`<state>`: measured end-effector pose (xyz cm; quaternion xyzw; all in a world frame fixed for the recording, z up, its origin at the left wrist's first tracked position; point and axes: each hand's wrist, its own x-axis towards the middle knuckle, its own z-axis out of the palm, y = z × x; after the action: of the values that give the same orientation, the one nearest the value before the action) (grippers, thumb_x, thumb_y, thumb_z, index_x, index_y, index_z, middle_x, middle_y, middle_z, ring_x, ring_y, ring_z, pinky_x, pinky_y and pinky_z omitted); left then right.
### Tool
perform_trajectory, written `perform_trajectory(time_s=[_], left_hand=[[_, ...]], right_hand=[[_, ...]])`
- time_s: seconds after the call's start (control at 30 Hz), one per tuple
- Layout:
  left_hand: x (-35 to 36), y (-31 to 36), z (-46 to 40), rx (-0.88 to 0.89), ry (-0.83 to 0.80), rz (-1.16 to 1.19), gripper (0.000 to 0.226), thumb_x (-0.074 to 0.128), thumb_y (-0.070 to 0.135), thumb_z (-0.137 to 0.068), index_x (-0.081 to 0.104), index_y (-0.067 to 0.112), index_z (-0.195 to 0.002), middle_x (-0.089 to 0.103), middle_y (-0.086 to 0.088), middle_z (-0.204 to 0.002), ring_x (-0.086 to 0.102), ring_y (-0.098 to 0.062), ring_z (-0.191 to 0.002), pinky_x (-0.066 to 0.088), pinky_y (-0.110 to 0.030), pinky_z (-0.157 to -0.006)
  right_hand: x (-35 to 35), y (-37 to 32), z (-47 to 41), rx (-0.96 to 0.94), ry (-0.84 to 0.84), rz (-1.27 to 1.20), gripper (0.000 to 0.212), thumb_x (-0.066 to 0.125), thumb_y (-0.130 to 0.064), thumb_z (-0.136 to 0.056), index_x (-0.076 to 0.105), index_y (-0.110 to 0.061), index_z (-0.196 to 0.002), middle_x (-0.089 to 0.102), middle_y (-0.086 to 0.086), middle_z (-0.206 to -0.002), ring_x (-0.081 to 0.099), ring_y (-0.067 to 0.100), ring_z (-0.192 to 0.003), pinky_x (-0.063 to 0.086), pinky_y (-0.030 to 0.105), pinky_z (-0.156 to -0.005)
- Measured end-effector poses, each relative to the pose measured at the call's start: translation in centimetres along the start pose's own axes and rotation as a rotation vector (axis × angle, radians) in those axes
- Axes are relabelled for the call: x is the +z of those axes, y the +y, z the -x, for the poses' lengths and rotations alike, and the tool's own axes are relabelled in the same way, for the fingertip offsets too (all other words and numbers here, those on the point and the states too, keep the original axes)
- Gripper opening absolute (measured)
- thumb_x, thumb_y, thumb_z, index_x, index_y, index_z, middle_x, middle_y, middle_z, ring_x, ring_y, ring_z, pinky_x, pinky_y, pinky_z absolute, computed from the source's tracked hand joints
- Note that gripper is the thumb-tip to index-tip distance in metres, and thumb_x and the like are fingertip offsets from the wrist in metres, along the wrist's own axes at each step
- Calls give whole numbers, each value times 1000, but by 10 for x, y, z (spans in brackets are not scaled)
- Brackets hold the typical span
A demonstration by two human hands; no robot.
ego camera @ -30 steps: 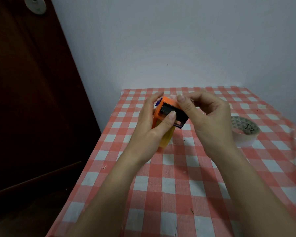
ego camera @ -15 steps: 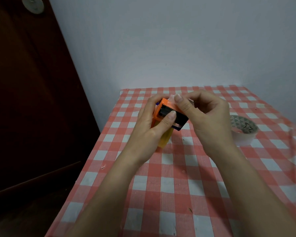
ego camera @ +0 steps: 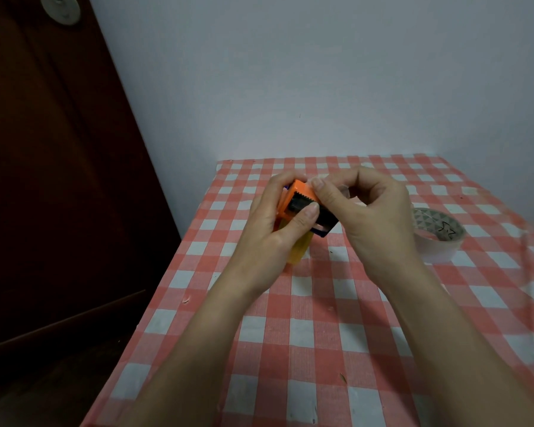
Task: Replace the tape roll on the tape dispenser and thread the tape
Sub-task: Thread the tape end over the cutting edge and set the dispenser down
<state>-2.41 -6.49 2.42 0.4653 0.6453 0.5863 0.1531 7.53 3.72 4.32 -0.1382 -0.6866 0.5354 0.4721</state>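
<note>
Step in hand: threading, by my reading; both hands work at the cutter end of the tape dispenser (ego camera: 302,208), held up above the checked tablecloth (ego camera: 321,334).
Left hand: the left hand (ego camera: 269,229) wraps around the orange body, thumb pressed across the black toothed face, fingers curled behind.
Right hand: the right hand (ego camera: 367,211) has its fingers curled, forefinger and thumb closing at the top edge of the cutter; they seem to pinch a clear tape end, but the film is too faint to confirm.
Loaded roll: a yellowish tape roll (ego camera: 299,251) shows below the left palm, apparently seated in the dispenser.
Other roll: a white tape roll (ego camera: 438,238) lies flat on the cloth, right of the right hand and apart from it.
Next move: likely draw the tape end over the teeth and press it down; needs a steady left grip and an even pull so the tape does not fold onto itself.
</note>
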Motion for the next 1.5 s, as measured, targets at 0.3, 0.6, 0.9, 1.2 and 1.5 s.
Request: perform_trajectory(time_s=[0.3,0.6,0.9,1.2,1.5], left_hand=[[1,0,-1,9,7,49,48,61,54,-82,54,40,-128,55,-10,-136,61,-32,-122,54,-54,-102],[1,1,1,32,-47,39,28,60,40,-90,56,49,-117,55,-8,-133,61,-25,-118,59,-30,-87],[0,2,6,6,-17,71,32,57,45,-90,53,45,-122,60,4,-128,64,-12,-112,55,-22,-85],[-7,1,6,-52,78,106,44,54,55,-88,50,41,-130,61,7,-123,64,-12,-112,56,-32,-94],[-6,10,3,-17,241,1,68,45,75,-76,53,28,-124,52,-3,-129,57,6,-101,48,-5,-76]], right_hand=[[3,1,2,11,63,6,23,72,-16,-86,62,-18,-65,63,-7,-66,58,9,-66,55,28,-70],[5,5,0,34,208,42,27,70,-10,-83,58,-20,-62,58,-10,-60,55,5,-57,50,23,-59],[4,3,-7,234,285,-292,25,59,-31,-96,59,-12,-79,60,-6,-72,60,8,-63,60,25,-72],[8,6,-6,216,212,-198,33,52,-37,-99,58,-15,-75,63,-8,-70,60,2,-61,56,21,-70],[8,7,-4,174,190,-213,27,54,-29,-99,60,-9,-83,63,-2,-78,61,2,-66,57,23,-65]])
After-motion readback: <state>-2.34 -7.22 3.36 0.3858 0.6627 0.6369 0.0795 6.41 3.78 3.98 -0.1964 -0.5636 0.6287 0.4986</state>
